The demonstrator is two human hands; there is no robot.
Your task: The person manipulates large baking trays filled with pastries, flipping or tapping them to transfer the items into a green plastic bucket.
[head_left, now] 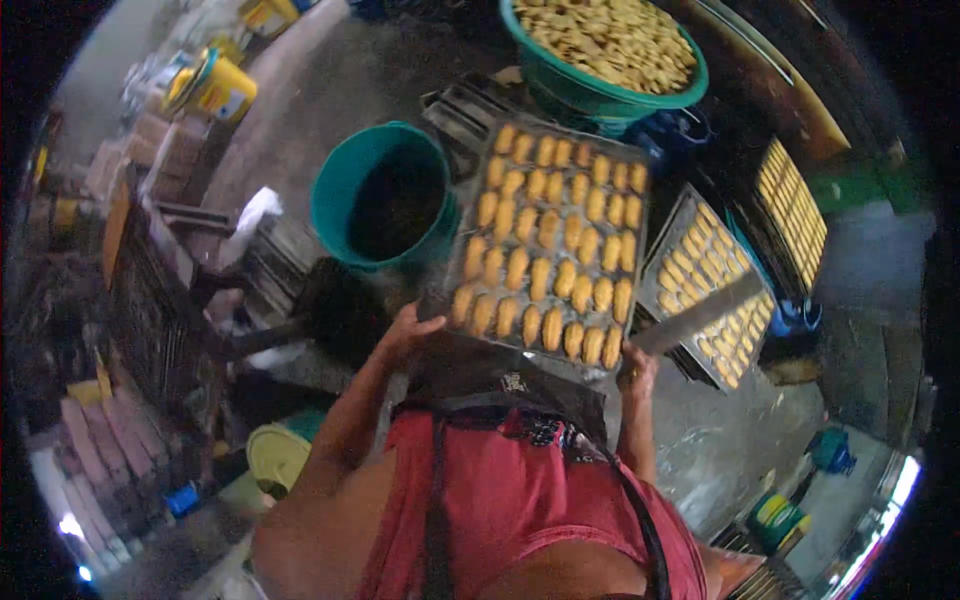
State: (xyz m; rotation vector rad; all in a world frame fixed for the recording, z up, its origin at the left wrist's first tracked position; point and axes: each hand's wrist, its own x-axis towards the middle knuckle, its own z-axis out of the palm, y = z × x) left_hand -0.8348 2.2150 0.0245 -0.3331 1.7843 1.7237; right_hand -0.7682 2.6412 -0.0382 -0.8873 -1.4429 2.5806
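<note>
A dark rectangular baking tray (528, 355) spans both my hands in front of my waist, tilted slightly. Rows of golden, oblong cakes (548, 230) cover it. The near left corner is gripped by my left hand (405, 332), thumb over the edge. At the near right corner, my right hand (638, 372) is closed around a long flat metal blade (700, 312), which points right and away; that hand is also against the tray's edge. Under the blade lies a second tray (722, 383) of similar cakes. Some of my right fingers are hidden.
A teal tub (335, 220) with a dark inside stands beyond my left hand. Farther back is a green basin (560, 90) heaped with golden pieces. Another loaded tray (795, 210) leans at the right. Stacked dark trays (150, 300) and a yellow bucket (225, 92) are left.
</note>
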